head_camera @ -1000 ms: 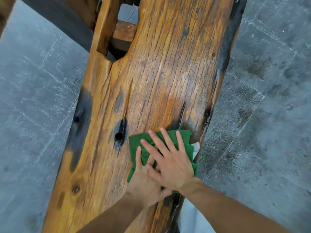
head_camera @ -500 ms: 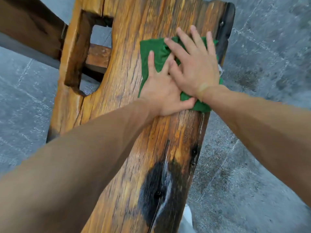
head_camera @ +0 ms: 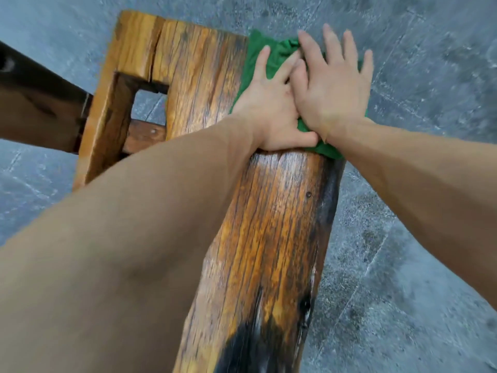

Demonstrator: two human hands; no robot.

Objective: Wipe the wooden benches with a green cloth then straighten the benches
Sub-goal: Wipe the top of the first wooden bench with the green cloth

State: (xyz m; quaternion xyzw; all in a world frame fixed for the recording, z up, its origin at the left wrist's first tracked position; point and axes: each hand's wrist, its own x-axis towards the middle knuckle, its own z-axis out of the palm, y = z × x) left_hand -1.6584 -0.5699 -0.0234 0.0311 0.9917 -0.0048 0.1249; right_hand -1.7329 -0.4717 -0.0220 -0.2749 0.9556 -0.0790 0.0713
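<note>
Grey concrete floor [head_camera: 430, 238], streaked and mottled with darker patches, is seen on every side of the scene. At the far left edge a dark brown wooden beam [head_camera: 35, 111] is cut off by the frame, and it runs in towards the bench. Beside it, the wooden bench [head_camera: 258, 238] is shown lengthwise from above: its orange-brown top is cracked along the grain, blackened along its right edge and near the bottom of the view, and glossy just below the hands. A rectangular opening [head_camera: 148, 103] is cut through the bench's left side near its far end, and floor is visible through it. On the far right corner of the bench top the green cloth [head_camera: 274, 52] is spread, with its outer edge lapping over the right side of the wood. The left hand [head_camera: 271, 109] is laid flat on the cloth, fingers straight and extended, nothing gripped. The right hand [head_camera: 330, 87] is pressed partly over the left, fingers likewise straight and slightly spread on the cloth. Both bare forearms are stretched out from the bottom corners of the view.
</note>
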